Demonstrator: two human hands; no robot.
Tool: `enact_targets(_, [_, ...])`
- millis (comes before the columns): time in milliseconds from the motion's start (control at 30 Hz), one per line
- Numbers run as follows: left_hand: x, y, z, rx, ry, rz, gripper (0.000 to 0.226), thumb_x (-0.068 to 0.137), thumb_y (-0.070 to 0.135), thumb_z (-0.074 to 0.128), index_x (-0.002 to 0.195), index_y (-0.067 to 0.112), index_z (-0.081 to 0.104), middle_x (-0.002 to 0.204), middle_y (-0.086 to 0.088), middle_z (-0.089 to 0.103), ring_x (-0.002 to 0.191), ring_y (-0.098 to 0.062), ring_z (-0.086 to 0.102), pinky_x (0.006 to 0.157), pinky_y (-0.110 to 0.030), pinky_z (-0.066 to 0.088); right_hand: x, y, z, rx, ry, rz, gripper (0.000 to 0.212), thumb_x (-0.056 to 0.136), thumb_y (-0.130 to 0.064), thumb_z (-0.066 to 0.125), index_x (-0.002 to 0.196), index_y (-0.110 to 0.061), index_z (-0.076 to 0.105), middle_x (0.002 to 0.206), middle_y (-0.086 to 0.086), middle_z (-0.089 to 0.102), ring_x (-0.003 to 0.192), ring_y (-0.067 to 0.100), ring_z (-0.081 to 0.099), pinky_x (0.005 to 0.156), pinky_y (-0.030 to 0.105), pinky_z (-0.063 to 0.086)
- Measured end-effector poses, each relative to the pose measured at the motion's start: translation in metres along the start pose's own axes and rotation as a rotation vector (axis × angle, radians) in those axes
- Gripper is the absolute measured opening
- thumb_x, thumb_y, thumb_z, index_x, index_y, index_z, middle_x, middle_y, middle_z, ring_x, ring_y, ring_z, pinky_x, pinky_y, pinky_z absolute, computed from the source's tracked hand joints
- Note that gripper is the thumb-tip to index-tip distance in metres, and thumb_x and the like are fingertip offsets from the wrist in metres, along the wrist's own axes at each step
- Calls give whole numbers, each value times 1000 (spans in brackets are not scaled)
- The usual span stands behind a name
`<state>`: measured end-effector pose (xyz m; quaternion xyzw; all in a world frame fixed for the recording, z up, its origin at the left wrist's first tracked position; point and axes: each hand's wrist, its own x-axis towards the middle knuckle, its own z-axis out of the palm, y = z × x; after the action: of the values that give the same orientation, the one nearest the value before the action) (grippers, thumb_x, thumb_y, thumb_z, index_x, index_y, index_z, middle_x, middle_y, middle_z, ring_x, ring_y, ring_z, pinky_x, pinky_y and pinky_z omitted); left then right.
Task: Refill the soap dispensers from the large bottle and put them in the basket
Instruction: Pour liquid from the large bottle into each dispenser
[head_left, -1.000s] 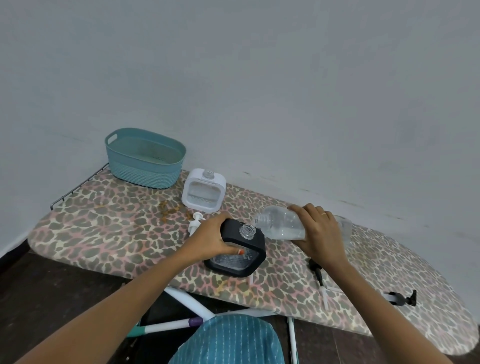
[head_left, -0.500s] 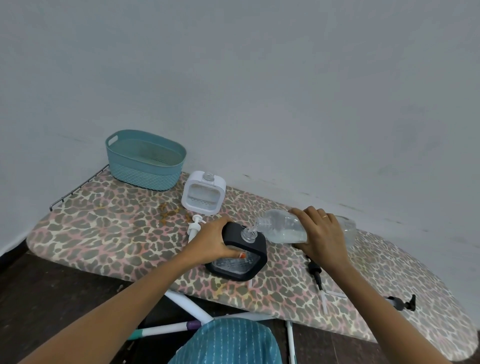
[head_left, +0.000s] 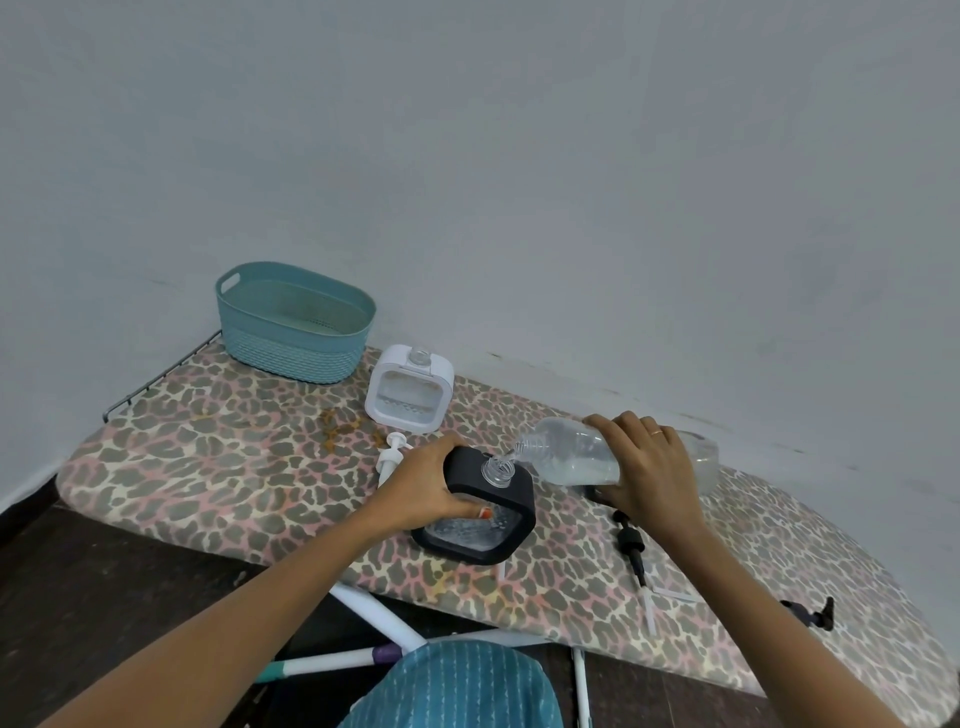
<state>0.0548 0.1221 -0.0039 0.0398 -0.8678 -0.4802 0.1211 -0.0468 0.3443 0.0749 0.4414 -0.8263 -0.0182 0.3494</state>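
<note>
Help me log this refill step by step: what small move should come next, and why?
Probably tilt the large bottle slightly further, so more liquid runs in. The right hand holds it nearly level, its mouth right at the open neck of the black dispenser, with liquid lying along the bottle's lower side. The left hand grips that dispenser, so it should stand steady.

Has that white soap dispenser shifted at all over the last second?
No. The white dispenser stands in the same spot on the ironing board, just right of the teal basket, as before.

Home room, leopard-print ironing board (head_left: 218, 467), plain grey wall (head_left: 519, 182)
</note>
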Motion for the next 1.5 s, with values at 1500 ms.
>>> enact_targets(1500, [2,1,1,-44,34,-16,56,59,28,84,103,13,51,93,5,57,79,-2,53,62,0,41,2,7,2,-20,2,5,73,35,-25,94,101,-8,66,80,9,64,64,28,60,57,32,47])
